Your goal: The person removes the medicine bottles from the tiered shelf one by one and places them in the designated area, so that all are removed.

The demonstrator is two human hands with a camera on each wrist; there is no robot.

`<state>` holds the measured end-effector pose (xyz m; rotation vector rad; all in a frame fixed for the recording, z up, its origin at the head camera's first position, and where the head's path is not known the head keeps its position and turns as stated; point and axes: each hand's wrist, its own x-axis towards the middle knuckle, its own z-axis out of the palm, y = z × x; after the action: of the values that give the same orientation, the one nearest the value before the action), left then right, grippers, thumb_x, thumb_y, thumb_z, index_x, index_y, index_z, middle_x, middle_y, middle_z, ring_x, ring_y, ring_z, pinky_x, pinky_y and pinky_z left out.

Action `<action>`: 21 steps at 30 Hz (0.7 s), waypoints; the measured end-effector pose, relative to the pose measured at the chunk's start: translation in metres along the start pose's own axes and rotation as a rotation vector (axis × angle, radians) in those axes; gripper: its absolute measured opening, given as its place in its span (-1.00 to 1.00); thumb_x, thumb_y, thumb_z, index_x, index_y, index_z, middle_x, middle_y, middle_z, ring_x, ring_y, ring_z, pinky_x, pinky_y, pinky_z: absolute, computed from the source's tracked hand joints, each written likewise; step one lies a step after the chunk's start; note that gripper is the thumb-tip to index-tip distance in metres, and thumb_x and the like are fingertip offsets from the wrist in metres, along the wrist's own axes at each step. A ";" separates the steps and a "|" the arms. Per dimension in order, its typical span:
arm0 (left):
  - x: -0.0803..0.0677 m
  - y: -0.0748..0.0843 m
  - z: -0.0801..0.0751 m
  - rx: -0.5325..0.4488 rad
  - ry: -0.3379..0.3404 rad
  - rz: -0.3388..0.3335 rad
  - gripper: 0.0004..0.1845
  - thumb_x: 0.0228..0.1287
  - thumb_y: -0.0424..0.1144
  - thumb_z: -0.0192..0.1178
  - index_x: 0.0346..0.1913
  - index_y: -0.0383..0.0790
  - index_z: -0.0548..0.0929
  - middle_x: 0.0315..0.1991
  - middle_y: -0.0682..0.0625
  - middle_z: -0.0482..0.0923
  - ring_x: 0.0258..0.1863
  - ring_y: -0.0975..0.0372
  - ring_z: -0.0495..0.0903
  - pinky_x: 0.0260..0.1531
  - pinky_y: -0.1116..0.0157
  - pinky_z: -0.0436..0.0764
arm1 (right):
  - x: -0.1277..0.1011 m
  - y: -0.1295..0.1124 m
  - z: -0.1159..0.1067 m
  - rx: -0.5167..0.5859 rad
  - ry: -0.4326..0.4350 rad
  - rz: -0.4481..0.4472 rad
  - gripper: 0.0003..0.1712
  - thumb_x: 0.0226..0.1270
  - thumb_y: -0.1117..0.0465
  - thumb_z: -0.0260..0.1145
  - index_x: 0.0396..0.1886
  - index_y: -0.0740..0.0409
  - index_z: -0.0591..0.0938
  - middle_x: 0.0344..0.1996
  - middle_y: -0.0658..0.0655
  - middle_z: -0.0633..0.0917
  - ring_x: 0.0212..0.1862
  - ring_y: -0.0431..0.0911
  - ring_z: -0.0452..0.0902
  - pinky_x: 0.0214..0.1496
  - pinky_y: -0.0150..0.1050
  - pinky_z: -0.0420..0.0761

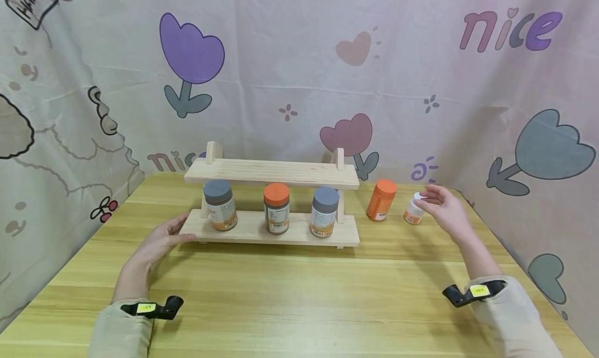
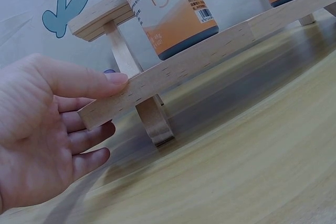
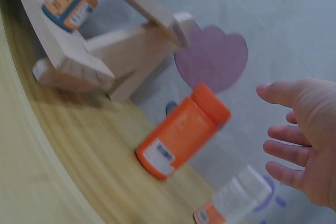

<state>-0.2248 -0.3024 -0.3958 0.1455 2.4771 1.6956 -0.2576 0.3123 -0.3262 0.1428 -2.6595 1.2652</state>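
Note:
A two-tier wooden shelf (image 1: 271, 172) stands on the table. My left hand (image 1: 161, 242) holds the left end of its lower board (image 2: 178, 69), thumb on the front edge and fingers around the end and below. On that board stand a grey-capped bottle (image 1: 221, 207), an orange-capped bottle (image 1: 277, 210) and another grey-capped bottle (image 1: 324, 212). Right of the shelf stand an orange bottle (image 1: 381, 201) and a small white bottle (image 1: 414, 208). My right hand (image 1: 444, 212) is beside the white bottle, fingers spread; the right wrist view shows it apart from the white bottle (image 3: 236, 198).
The shelf's upper board holds nothing. A printed cloth (image 1: 281, 62) hangs behind the wooden table (image 1: 290, 295) and along its sides. Wrist cameras (image 1: 154, 308) are strapped over both sleeves.

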 end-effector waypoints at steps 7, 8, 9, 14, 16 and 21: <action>-0.001 0.001 0.000 -0.004 -0.003 0.003 -0.09 0.24 -0.24 0.20 0.42 -0.44 -0.17 0.42 -0.36 -0.27 0.37 -0.20 -0.20 0.29 -0.13 -0.08 | 0.002 -0.028 0.014 0.079 -0.067 -0.046 -0.21 0.32 0.06 0.21 0.36 0.38 0.13 0.17 0.38 0.43 0.18 0.20 0.33 0.23 0.12 0.30; -0.001 0.002 0.000 -0.005 -0.004 0.003 -0.09 0.24 -0.24 0.20 0.42 -0.44 -0.17 0.42 -0.36 -0.27 0.37 -0.20 -0.20 0.29 -0.13 -0.08 | 0.002 -0.032 0.017 0.090 -0.077 -0.050 -0.21 0.32 0.06 0.22 0.37 0.37 0.13 0.17 0.37 0.43 0.18 0.18 0.34 0.23 0.10 0.31; -0.002 0.002 0.001 -0.006 -0.004 0.004 -0.09 0.24 -0.24 0.20 0.42 -0.44 -0.17 0.42 -0.36 -0.27 0.38 -0.20 -0.21 0.30 -0.13 -0.08 | 0.003 -0.035 0.019 0.102 -0.088 -0.053 -0.21 0.31 0.06 0.23 0.37 0.35 0.13 0.18 0.35 0.43 0.18 0.17 0.35 0.23 0.09 0.32; -0.003 0.004 0.001 0.000 0.000 0.000 -0.09 0.24 -0.23 0.21 0.42 -0.43 -0.17 0.42 -0.36 -0.28 0.38 -0.20 -0.22 0.30 -0.13 -0.09 | 0.006 -0.050 0.034 0.163 -0.136 -0.073 -0.20 0.27 0.06 0.28 0.36 0.33 0.17 0.18 0.33 0.44 0.17 0.13 0.36 0.23 0.04 0.34; -0.003 0.004 0.001 0.004 0.001 -0.001 -0.09 0.24 -0.22 0.21 0.42 -0.43 -0.17 0.42 -0.36 -0.28 0.38 -0.20 -0.22 0.30 -0.13 -0.09 | 0.007 -0.055 0.041 0.186 -0.157 -0.085 -0.22 0.26 0.09 0.28 0.35 0.33 0.18 0.17 0.34 0.45 0.16 0.12 0.37 0.23 0.02 0.34; -0.002 0.003 0.000 0.002 0.002 -0.003 -0.08 0.23 -0.22 0.21 0.42 -0.43 -0.17 0.42 -0.35 -0.28 0.38 -0.19 -0.21 0.30 -0.13 -0.09 | 0.009 -0.061 0.059 0.219 -0.210 -0.125 -0.26 0.26 0.18 0.29 0.33 0.35 0.21 0.15 0.36 0.45 0.15 0.14 0.39 0.15 -0.14 0.41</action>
<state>-0.2226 -0.3014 -0.3930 0.1398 2.4793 1.6936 -0.2641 0.2282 -0.3147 0.4906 -2.6208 1.5748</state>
